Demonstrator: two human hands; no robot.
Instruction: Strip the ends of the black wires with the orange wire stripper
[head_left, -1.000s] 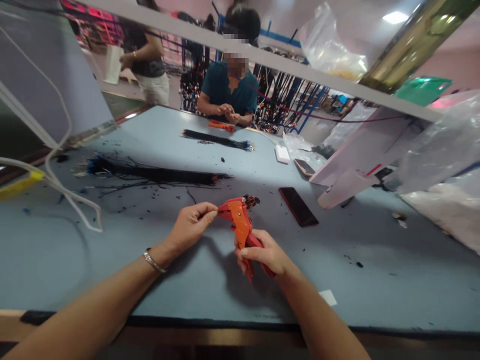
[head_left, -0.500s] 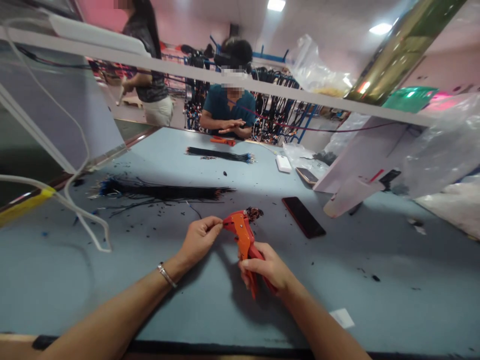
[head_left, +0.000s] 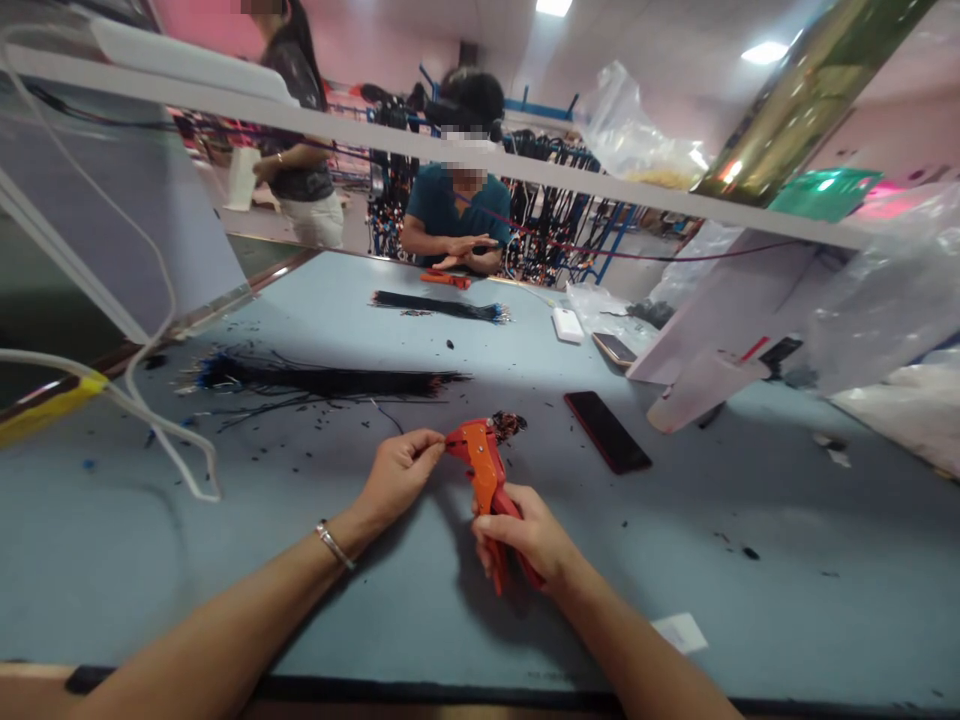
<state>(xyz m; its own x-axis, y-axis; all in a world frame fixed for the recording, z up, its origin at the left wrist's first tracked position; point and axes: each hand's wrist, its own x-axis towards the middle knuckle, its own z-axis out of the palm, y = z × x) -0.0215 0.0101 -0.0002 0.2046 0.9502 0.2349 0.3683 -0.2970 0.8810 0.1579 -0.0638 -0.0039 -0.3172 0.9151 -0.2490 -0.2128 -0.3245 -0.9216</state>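
My right hand [head_left: 521, 535] is wrapped round the handles of a red and orange hand tool [head_left: 484, 460], whose head points up and to the left. At the tool's jaws my left hand [head_left: 401, 475] pinches something thin, probably a wire; it is too small to make out. A thin dark wire [head_left: 387, 414] lies just behind my left hand. A small heap of wire scraps [head_left: 510, 426] sits behind the tool's head. Farther back on the left is a long bundle of black wires [head_left: 322, 381] with blue ends.
A black phone [head_left: 607, 432] lies right of the tool, near a clear cup [head_left: 694, 390]. A white cable [head_left: 172, 440] loops at left. Across the blue table [head_left: 360, 620], a person in teal [head_left: 457, 215] sits behind a second wire bundle [head_left: 439, 306]. A shelf rail crosses above.
My right hand and the tool's handles have shifted slightly left. My left hand keeps its pinch at the jaws. In the background, the standing person's arm and the pale item there have moved.
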